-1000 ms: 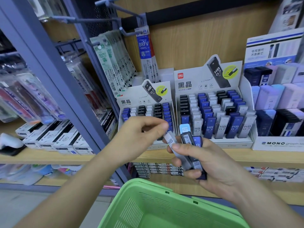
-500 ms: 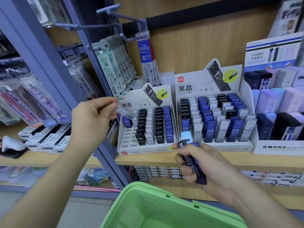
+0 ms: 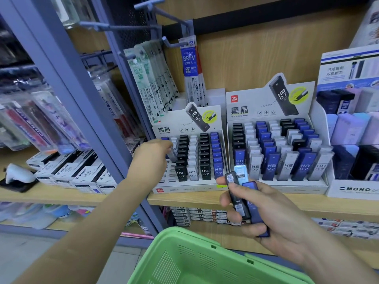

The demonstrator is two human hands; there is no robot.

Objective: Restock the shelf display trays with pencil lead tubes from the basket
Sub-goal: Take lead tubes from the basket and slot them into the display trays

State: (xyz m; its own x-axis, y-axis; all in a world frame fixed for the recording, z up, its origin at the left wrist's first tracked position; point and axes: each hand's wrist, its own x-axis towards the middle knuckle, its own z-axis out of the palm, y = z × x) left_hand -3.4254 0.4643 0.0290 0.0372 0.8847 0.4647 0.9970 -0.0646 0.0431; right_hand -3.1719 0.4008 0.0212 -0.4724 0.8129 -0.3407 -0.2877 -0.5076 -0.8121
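Two white display trays stand on the wooden shelf: a smaller left tray and a larger right tray, both with rows of black, grey and blue HB 0.7 lead tubes. My left hand is at the left tray's left columns and pinches a grey lead tube there. My right hand is below the trays and grips a small bunch of lead tubes: black, light blue and dark blue. The green basket is at the bottom centre, its inside mostly out of view.
Hanging refill packs on metal pegs are above the left tray. A grey shelf upright runs down the left. White Pilot boxes lie on the left shelf. A Mono eraser display stands at right.
My left hand took a grey tube from the bunch in my right hand, swung left, then came down to the left tray's left columns. My right hand stayed put.
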